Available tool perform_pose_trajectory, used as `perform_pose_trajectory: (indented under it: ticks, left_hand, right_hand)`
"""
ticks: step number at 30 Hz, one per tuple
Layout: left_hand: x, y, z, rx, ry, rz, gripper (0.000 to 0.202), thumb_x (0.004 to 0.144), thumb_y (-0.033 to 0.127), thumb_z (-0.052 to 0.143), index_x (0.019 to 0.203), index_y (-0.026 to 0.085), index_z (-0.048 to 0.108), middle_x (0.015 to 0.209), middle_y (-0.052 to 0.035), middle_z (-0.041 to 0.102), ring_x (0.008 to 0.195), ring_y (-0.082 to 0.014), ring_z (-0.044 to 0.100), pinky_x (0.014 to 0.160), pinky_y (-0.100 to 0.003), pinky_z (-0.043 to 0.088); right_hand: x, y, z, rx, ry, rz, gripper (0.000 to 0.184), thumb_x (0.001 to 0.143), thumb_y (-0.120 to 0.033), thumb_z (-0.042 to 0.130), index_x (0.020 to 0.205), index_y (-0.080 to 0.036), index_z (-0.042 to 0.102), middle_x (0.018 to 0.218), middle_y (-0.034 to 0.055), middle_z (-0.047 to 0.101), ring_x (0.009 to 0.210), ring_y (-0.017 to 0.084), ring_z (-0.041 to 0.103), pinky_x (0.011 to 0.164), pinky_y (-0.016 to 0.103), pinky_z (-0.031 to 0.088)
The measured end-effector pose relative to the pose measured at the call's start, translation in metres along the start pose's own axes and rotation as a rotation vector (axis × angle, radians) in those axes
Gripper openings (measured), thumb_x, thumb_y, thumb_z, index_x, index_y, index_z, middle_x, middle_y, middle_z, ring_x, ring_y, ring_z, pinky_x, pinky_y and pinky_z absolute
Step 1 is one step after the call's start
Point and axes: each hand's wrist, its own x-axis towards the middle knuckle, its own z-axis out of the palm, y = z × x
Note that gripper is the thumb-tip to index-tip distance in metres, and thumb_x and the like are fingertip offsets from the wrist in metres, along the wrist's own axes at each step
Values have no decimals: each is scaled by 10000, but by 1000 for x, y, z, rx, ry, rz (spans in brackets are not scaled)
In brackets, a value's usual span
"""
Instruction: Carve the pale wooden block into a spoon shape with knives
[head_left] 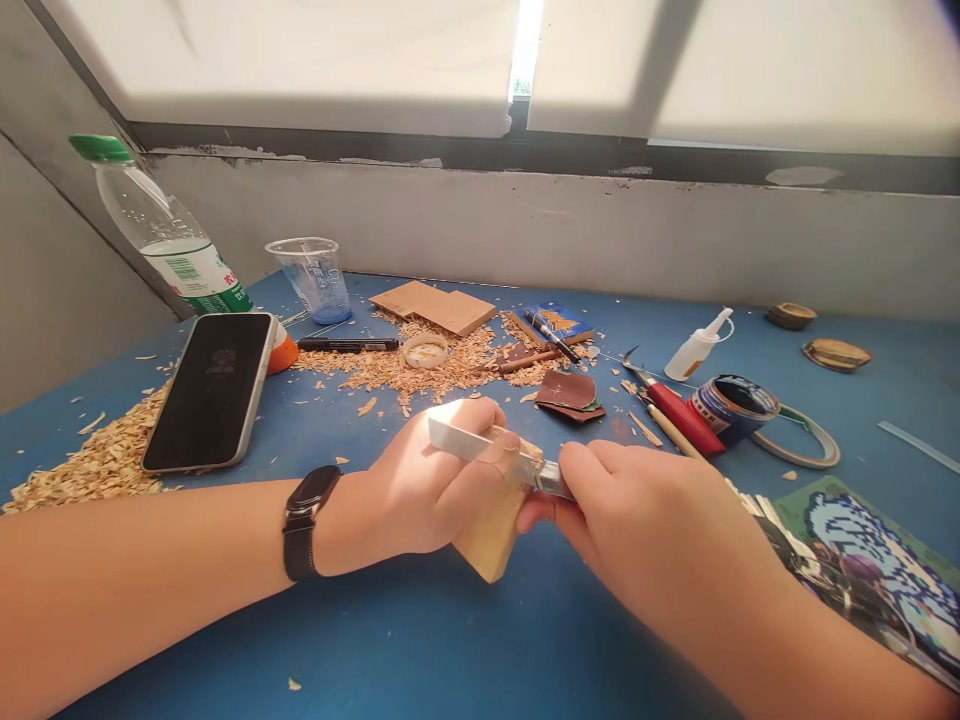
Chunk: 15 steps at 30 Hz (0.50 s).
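My left hand [442,480], with a black band on its wrist, is closed around a pale wooden block [491,545]. The block's lower end sticks out below my fingers, tilted over the blue table. In my right hand [652,520] is a utility knife [553,478], its handle mostly hidden by my fingers. The knife's long flat blade [459,438] points left across the upper part of the block, close to my left fingers. My right thumb lies near the block's right edge; whether it touches is unclear.
Wood shavings [442,365] cover the table's back middle and left. Around stand a phone [210,390], a bottle [172,230], a plastic cup [311,280], sandpaper [570,395], a red-handled hooked knife [682,415], a glue bottle [697,347] and a tape roll [825,455]. A wall rises behind.
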Motion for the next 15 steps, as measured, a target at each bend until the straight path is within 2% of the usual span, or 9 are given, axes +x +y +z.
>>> perform_pose_trajectory:
  ticks: [6,8,12,15]
  left_hand:
    - [3,-6,-1,67,-27,14,379,1069,503,451,878,196,563,737,25,545,632,-118,458,553,-243,395]
    - [6,-11,-2,64,-45,17,324,1056,445,484,870,193,566,742,25,552,652,-122,477,566,-242,407]
    - [10,-18,-4,7,-101,12,74,941,233,580,885,188,597,735,43,558,653,-108,463,553,-224,387]
    - [12,-21,-5,-80,-110,15,47,912,187,581,870,182,603,700,56,540,624,-94,428,533,-212,369]
  right_hand:
    - [0,-1,1,0,14,29,446,1082,-484,466,702,-258,522,549,-28,518,418,199,497,483,327,172]
    - [-1,-1,2,6,4,35,472,1087,-522,441,704,-259,521,555,-25,522,426,201,502,482,327,168]
    - [-2,-1,0,24,-17,27,489,1074,-576,445,706,-261,511,553,-27,510,432,203,498,481,326,169]
    - [-1,-1,-1,21,-26,16,480,1086,-540,434,703,-260,508,549,-25,509,424,201,489,479,328,163]
